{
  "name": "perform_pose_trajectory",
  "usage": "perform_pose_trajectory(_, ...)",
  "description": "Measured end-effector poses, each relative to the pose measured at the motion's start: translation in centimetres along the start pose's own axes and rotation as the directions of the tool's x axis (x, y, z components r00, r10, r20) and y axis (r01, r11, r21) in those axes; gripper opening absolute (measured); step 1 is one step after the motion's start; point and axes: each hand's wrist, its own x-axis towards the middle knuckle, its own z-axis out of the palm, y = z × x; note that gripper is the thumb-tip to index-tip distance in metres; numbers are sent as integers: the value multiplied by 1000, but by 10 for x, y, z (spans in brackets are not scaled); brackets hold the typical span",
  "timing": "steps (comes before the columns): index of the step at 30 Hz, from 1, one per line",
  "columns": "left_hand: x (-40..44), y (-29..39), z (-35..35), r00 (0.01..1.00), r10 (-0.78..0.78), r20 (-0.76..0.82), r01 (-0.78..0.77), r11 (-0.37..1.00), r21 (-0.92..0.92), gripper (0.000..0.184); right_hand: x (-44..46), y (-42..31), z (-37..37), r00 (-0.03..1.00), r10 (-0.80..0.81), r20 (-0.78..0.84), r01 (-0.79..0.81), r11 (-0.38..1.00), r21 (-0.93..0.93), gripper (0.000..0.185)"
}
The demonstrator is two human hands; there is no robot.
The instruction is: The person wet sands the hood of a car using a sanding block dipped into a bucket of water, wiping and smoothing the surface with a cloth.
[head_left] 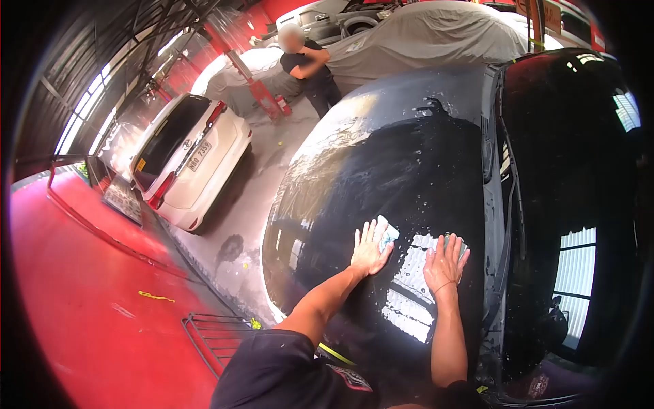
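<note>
My left hand (371, 248) lies with fingers stretched out on the wet black car hood (381, 160). It presses a crumpled light blue and white cloth (387, 232) against the paint, and part of the cloth shows beside the index finger and thumb. Farther right, my right hand (445, 266) is also flat on the hood, fingers extended. A greenish-grey pad (464, 247) peeks out under its fingers; most of it is hidden, so its kind is unclear. Water drops and streaks cover the hood around both hands.
The windshield (572, 170) and wiper edge lie to the right. A white car (194, 160) is parked to the left. Beyond the hood stands a person (313, 71) with arms folded, before a covered car (409, 41). A black metal rack (214, 334) is at lower left.
</note>
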Motion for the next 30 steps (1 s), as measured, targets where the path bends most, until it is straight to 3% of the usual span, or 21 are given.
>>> perform_pose_trajectory(7,-1,0,0,1000,1,7,-1,1000,-19,73,-1,1,1,1000,-13,-24,13,1000,2,59)
perform_pose_trajectory(13,2,-2,-1,1000,-7,30,7,1000,-13,74,2,-2,-1,998,24,55,-23,1000,-18,61)
perform_pose_trajectory(15,1,-6,5,1000,11,-24,-12,999,-41,74,1,-4,0,998,30,48,-29,999,-33,61)
perform_pose_trajectory(25,2,-1,-4,1000,3,7,-3,1000,1,73,2,0,1,1000,1,4,-1,999,-32,59)
perform_pose_trajectory(30,-1,0,-5,1000,-9,27,10,1000,-17,73,-3,1,-5,997,-26,72,33,994,-108,71)
